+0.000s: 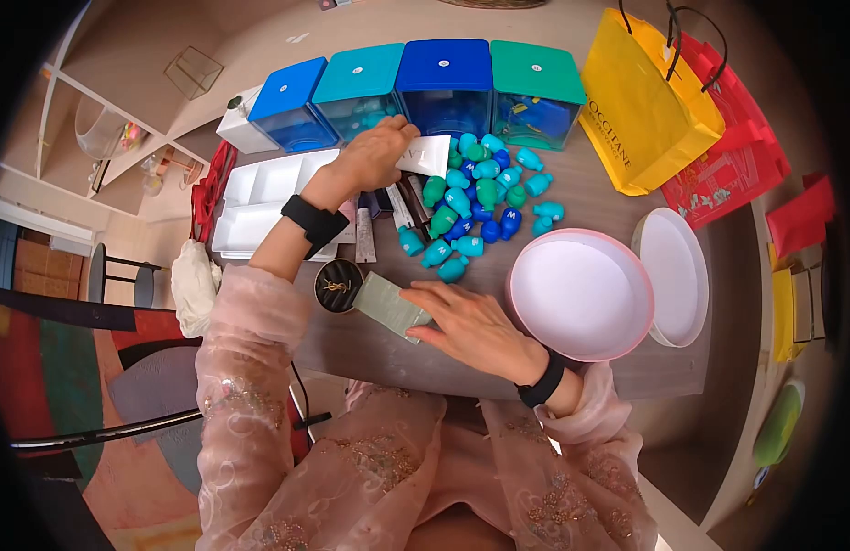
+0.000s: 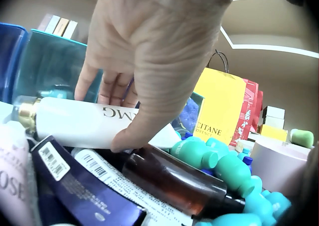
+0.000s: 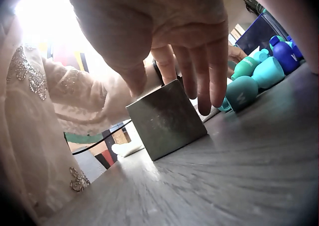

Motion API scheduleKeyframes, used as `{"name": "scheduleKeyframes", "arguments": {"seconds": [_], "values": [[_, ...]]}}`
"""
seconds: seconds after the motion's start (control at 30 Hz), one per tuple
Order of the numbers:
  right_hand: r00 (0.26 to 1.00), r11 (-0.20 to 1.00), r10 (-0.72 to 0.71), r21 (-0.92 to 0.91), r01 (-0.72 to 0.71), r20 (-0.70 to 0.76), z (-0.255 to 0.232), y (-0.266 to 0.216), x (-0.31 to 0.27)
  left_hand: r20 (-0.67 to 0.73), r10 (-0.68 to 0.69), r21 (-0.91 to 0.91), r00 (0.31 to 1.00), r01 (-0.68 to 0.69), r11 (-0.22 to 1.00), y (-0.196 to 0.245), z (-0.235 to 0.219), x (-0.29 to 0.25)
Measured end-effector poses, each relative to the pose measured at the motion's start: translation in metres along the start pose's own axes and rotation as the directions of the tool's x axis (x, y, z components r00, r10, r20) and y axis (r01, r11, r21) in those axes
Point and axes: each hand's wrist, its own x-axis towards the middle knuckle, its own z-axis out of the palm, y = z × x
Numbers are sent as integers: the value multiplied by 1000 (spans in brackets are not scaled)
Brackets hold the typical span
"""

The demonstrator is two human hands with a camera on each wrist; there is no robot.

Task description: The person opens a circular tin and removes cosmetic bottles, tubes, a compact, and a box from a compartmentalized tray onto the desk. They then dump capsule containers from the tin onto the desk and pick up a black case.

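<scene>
My left hand (image 1: pixel 399 142) reaches to the far side of the table and grips a white tube (image 1: pixel 427 154). In the left wrist view the left hand (image 2: pixel 112 117) has its thumb and fingers round this white tube (image 2: pixel 70 124), which has a gold cap and lies on other cosmetics. My right hand (image 1: pixel 425 312) holds the end of a grey-green box (image 1: pixel 384 301) lying flat near the table's front edge. In the right wrist view the right hand (image 3: pixel 169 94) pinches the grey-green box (image 3: pixel 167 121) between thumb and straight fingers.
Several small teal, blue and green bottles (image 1: pixel 471 207) lie mid-table. Behind them stand storage boxes with coloured lids (image 1: pixel 443 69). Also here: a white divided tray (image 1: pixel 260 184), a round black tin (image 1: pixel 336 285), a pink round box (image 1: pixel 512 294) with its lid (image 1: pixel 677 275), and a yellow bag (image 1: pixel 641 106).
</scene>
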Motion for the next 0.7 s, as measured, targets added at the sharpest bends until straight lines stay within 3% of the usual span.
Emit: {"name": "scheduleKeyframes", "arguments": {"seconds": [0.13, 0.27, 0.37, 0.43, 0.47, 0.6, 0.7], "values": [[1000, 1000, -6, 6, 6, 3, 1, 0, 0, 15, 60, 15, 998, -61, 998, -5, 5, 4], [1000, 1000, -7, 8, 7, -2, 0, 1, 0, 49, 35, -35, 998, -33, 999, -3, -9, -7], [1000, 1000, 11, 15, -11, 13, -1, 0, 0, -1, 53, -85, 999, -53, 995, -4, -16, -25], [1000, 1000, 14, 21, -14, 14, -1, 1, 0, -11, 129, -75, 992, -129, 989, -2, -16, -36], [1000, 1000, 15, 27, -16, 18, -1, 1, 0, -91, 180, -47, 980, -184, 982, 2, -14, -43], [998, 999, 34, 30, -35, 48, -1, 1, 0, -88, 352, 101, 932, -343, 934, 4, -3, -58], [999, 999, 25, 38, -27, 43, -1, 2, 0, -42, 392, 167, 919, -380, 910, 9, 1, -66]]}}
